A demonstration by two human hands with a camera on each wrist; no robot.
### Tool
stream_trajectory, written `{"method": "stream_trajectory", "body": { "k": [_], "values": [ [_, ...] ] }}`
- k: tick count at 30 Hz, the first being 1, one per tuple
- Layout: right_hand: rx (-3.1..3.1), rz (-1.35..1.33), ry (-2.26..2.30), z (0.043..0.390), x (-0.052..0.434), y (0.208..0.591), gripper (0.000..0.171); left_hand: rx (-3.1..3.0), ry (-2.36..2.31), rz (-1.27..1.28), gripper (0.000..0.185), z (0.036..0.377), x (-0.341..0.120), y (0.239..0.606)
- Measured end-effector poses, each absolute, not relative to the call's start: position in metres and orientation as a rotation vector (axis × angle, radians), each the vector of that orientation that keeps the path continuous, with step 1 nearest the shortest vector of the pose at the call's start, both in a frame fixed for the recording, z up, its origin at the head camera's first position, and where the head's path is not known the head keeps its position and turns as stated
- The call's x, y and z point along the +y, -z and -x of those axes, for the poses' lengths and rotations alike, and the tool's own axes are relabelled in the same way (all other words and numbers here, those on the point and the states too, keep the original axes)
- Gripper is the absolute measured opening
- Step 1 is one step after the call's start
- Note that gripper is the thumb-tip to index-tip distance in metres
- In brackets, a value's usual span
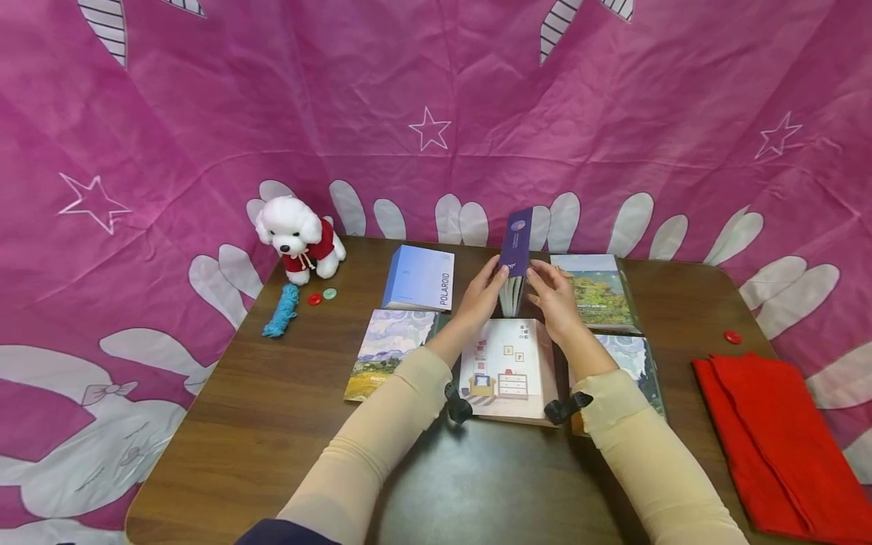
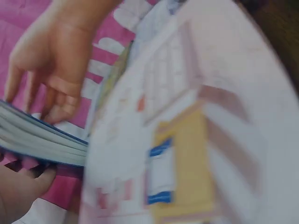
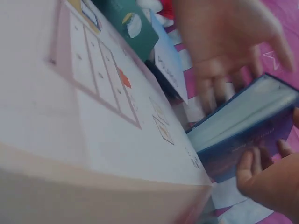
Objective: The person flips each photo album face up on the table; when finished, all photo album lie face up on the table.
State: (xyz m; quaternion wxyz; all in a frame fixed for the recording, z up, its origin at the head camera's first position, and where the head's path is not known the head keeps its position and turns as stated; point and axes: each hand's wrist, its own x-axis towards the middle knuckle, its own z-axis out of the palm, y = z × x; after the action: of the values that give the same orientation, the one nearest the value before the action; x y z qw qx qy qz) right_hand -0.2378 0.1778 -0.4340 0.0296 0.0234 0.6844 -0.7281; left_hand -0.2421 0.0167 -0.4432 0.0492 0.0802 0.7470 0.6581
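Here, both hands meet at the far middle of the brown table (image 1: pixel 272 424), clamped on a purple book (image 1: pixel 516 250) that stands upright on its lower edge. The left hand (image 1: pixel 485 291) presses its fingers against the left cover and the right hand (image 1: pixel 555 295) curls round the right cover, so the book is steadied from 2 sides and does not tip. In the right wrist view the same book (image 3: pixel 243 126) shows its pale page block between blue covers, with the right hand's fingertips (image 3: pixel 247 168) hooked under it and the other hand spread behind; the pages look slightly fanned, though blur hides how far it is open.

Just near of the standing book lies a pink book (image 1: pixel 507 367) with a drawn room on its cover, flat on the table between the 2 forearms. Around it lie 4 more books, flat and close together like a grid: a blue one marked POLAROID (image 1: pixel 420 278) at the far left, a painted landscape book (image 1: pixel 388 352) near left, a green landscape book (image 1: pixel 596 291) far right, and another (image 1: pixel 636 363) partly hidden under the right forearm.

Well apart on the left sit a white toy dog (image 1: pixel 300 236), a hank of blue yarn (image 1: pixel 281 312) and 2 buttons (image 1: pixel 322 297). A folded red cloth (image 1: pixel 766 431) lies at the right edge, a red button (image 1: pixel 732 337) just beyond it.
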Motion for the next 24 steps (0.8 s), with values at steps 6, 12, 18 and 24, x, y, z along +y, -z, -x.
{"method": "stream_trajectory", "body": {
  "k": [6, 12, 18, 24],
  "values": [
    [2.201, -0.096, 1.9, 0.245, 0.18, 0.44, 0.078, 2.408, -1.942, -0.344, 0.063, 0.247, 0.01, 0.434],
    [2.157, -0.098, 1.799, 0.247, 0.187, 0.449, 0.075, 2.337, -1.957, -0.236, 0.067, 0.249, 0.003, 0.443],
    [2.169, -0.089, 1.82, 0.242, 0.192, 0.451, 0.064, 2.192, -2.025, -0.063, 0.075, 0.254, -0.005, 0.458],
    [2.301, -0.091, 1.686, 0.236, 0.195, 0.449, 0.063, 2.073, -1.989, 0.049, 0.078, 0.254, -0.008, 0.463]
  ]
}}
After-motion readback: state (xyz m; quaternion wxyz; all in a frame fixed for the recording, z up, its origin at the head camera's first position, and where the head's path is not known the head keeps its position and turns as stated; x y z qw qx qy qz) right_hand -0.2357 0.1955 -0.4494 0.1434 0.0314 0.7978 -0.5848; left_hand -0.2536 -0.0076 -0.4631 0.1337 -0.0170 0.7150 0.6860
